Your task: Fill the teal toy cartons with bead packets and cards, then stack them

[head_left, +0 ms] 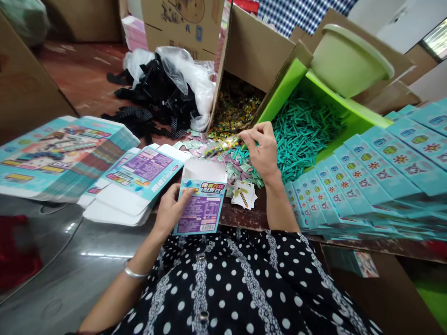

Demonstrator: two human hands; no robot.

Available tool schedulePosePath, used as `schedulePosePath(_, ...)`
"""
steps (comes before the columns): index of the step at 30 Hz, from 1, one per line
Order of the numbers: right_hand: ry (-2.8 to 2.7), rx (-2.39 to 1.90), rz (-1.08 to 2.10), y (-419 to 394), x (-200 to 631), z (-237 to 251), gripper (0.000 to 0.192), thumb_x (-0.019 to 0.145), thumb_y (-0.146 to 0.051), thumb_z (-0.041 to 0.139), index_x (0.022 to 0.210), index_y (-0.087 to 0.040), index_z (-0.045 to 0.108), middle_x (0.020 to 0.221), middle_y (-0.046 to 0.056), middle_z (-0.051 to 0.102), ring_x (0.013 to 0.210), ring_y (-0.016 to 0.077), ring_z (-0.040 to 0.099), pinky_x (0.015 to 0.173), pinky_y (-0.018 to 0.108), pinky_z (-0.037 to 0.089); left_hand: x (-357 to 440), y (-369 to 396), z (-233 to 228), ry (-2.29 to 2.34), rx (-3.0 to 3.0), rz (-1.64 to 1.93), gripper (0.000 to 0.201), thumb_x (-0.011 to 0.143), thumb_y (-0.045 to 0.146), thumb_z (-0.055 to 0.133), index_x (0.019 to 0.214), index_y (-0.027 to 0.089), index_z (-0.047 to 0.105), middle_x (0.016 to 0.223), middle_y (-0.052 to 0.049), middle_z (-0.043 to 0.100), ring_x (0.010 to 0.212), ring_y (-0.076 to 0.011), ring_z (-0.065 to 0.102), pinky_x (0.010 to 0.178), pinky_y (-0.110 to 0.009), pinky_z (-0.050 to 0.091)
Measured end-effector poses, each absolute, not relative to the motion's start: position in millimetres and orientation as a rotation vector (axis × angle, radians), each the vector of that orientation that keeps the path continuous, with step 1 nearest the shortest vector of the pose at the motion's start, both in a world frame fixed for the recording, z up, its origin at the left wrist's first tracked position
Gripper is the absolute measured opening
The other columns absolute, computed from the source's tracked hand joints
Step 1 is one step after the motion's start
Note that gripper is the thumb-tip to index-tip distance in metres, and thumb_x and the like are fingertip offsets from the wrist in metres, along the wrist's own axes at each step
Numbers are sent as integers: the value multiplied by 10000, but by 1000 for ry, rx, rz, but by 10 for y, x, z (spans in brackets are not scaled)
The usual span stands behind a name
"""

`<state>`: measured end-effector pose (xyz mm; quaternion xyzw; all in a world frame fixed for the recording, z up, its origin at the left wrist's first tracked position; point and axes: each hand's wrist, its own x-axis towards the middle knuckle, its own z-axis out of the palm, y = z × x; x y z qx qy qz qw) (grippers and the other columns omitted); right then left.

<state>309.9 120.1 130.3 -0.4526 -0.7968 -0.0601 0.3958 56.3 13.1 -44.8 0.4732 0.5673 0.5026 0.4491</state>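
My left hand (pixel 171 209) grips the left side of a small blue-and-purple printed box (pixel 200 204), held upright with its white top flap raised. Pinched in my right hand (pixel 260 149) is a clear plastic bag of colourful beads (pixel 223 145), just above and behind the box's top. Under the bag lie scattered small pink and green packets (pixel 240 167). A small stack of white printed cards (pixel 244 194) sits right of the box, below my right hand.
Flattened boxes (pixel 139 174) and a tall stack of printed cartons (pixel 63 153) lie left. A carton of bead bags (pixel 233 107), a green bin of teal sticks (pixel 307 130) and black pegboards (pixel 167 88) stand behind. Rows of filled-out blue boxes (pixel 377 163) line the right.
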Motion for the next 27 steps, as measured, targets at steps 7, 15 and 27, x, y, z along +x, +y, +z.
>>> schedulePosePath(7, -2171, -1288, 1, 1036, 2979, 1208, 477, 1217, -464, 362, 978, -243, 711, 889, 28, 714, 829, 182, 674, 812, 318, 498, 643, 21, -312, 1447, 1263, 1244, 576, 883, 753, 718, 1043, 200, 702, 1025, -83, 795, 920, -284, 712, 789, -357, 548)
schedulePosePath(15, -2456, -1457, -150, 1025, 2878, 1231, 336, 1180, -404, 499, 996, -253, 738, 825, 25, 727, 759, 208, 658, 705, 310, 369, 587, -105, -300, 1419, 1290, 1267, 534, 918, 725, 722, 1052, 209, 697, 1026, -61, 778, 894, -264, 690, 767, -335, 520)
schedulePosePath(27, -2927, -1337, 122, 802, 2383, 1116, 316, 1189, -377, 528, 1130, -207, 787, 1016, 83, 800, 861, 211, 657, 745, 316, 359, 594, -67, -389, 1328, 1258, 1353, 563, 916, 746, 737, 1025, 194, 717, 948, -47, 749, 901, -257, 662, 777, -313, 532)
